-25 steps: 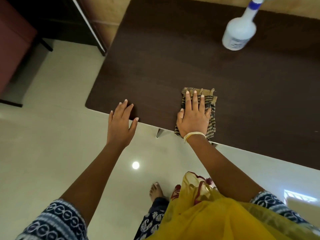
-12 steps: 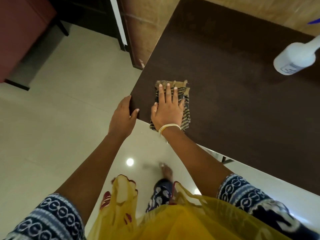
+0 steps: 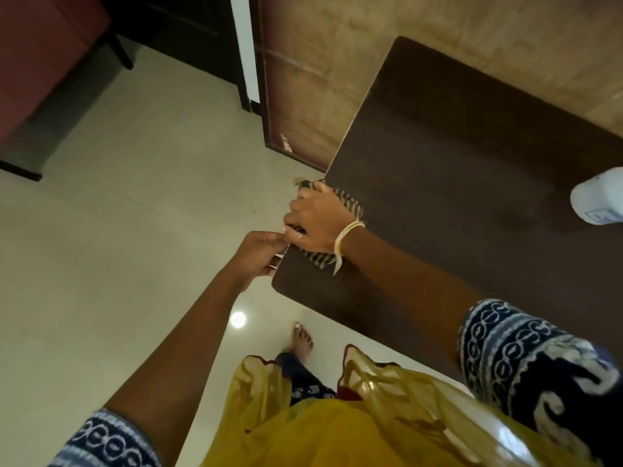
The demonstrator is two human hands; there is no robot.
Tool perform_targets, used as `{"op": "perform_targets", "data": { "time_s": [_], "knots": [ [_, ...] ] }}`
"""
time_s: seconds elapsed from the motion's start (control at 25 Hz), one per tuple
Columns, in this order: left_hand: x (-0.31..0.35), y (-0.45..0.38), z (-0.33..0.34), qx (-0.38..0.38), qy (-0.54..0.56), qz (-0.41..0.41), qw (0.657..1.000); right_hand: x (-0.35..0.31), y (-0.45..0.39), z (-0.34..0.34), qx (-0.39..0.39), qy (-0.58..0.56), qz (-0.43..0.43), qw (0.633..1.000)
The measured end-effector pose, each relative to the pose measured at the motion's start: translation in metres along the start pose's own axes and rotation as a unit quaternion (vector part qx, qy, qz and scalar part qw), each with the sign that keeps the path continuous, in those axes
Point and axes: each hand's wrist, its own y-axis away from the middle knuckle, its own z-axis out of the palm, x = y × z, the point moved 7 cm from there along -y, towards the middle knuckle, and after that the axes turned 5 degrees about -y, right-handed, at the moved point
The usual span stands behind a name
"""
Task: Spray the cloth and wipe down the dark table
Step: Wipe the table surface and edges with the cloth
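The dark table (image 3: 472, 183) serves as the landmark here; it runs from its rounded near-left corner up toward the tan wall panel (image 3: 421, 35).

The striped cloth (image 3: 350, 202) lies on the table's left edge, close to that near corner, with one frayed end hanging just past the edge over the floor (image 3: 135, 230). The right hand (image 3: 317, 217) is pressed on top of the cloth, fingers curled down over the table's edge so that the cloth is pinned between hand and table; how tightly the fingers close under the rim cannot be told. A yellow-white thread band (image 3: 344, 241) circles that wrist, its loose end trailing onto the table.

The left hand (image 3: 261, 252) sits just off the table's left edge, touching it beside the right hand, fingers bent and partly closed around the rim; whether it also pinches a bit of cloth cannot be told.

The only container in view is the white spray bottle (image 3: 598, 200), standing on the table well to the right of the cloth and cut off by the frame. Only its base and part of a label show; its contents cannot be seen.

Below the table's near edge, a bare foot (image 3: 301, 342) stands on the pale floor, with yellow fabric (image 3: 337, 426) hanging nearer the camera.
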Motion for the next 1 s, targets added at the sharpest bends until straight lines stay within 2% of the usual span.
{"op": "perform_targets", "data": {
  "time_s": [0.08,0.28,0.48,0.72,1.0],
  "knots": [
    [0.009,-0.012,0.001,-0.030,-0.003,-0.002,1.000,0.035,-0.014,-0.005,-0.013,0.016,-0.003,1.000],
    [0.050,-0.048,0.006,-0.090,-0.024,0.004,0.996,0.125,-0.049,-0.023,-0.005,0.054,0.075,0.996],
    [0.106,-0.086,0.016,-0.153,-0.064,-0.001,0.986,0.184,-0.072,-0.039,0.004,0.060,0.122,0.991],
    [0.178,-0.143,0.047,-0.153,-0.052,0.050,0.986,0.248,-0.095,-0.051,-0.004,0.084,0.157,0.984],
    [0.259,-0.197,0.078,-0.136,-0.036,0.075,0.987,0.308,-0.110,-0.064,0.017,0.055,0.192,0.980]
  ]
}}
